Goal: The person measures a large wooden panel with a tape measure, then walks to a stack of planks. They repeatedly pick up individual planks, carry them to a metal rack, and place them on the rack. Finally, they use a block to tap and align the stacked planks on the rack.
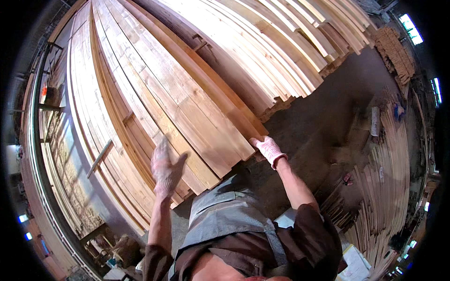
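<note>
A stack of long, pale wooden boards [183,107] runs away from me, its near ends just in front of my apron. My left hand [168,168], in a thin whitish knit glove, is over the boards on the left side of the stack. Its fingers are stretched out with the thumb apart, a little smeared by motion, and nothing is in it. My right hand [269,151], in a pinkish-white glove, grips the near right corner of a wooden board [234,140] on top. The fingers' undersides are hidden there.
Another tall stack of boards [281,51] stands at the far right. Thin wood strips [379,173] lie in a heap to the right. A small wooden stick [99,158] lies across boards at left, beside a long metal rail [37,154]. Dark floor [323,122] shows between the stacks.
</note>
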A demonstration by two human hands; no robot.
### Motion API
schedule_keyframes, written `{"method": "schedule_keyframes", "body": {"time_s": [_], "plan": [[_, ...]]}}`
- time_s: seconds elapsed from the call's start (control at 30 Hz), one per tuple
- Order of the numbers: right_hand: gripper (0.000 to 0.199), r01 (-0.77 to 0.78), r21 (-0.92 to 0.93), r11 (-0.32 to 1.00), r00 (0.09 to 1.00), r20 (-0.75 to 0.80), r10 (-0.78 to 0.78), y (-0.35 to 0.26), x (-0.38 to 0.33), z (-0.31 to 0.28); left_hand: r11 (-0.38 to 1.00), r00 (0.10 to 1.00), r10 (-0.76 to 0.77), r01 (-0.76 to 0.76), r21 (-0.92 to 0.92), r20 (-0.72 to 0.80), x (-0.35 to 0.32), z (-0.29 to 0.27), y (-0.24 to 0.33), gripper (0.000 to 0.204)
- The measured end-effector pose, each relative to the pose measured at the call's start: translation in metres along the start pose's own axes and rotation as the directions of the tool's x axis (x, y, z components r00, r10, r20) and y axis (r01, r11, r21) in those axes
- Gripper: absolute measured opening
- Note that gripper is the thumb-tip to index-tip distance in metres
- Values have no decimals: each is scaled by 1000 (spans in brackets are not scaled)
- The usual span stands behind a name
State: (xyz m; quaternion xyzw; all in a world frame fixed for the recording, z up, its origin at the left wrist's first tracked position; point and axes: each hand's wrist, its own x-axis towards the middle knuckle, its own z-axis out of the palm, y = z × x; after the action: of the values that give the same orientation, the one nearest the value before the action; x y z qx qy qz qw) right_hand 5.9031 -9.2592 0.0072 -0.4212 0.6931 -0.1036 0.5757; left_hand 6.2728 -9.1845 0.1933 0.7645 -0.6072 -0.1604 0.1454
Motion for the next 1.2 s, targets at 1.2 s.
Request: {"method": "schedule_keyframes", "body": {"time_s": [1.2], "plan": [[75,-57,-154,986,998,28,62,-78,-10,-49,908,926,351,-374,190,142,126,128,62,90]]}}
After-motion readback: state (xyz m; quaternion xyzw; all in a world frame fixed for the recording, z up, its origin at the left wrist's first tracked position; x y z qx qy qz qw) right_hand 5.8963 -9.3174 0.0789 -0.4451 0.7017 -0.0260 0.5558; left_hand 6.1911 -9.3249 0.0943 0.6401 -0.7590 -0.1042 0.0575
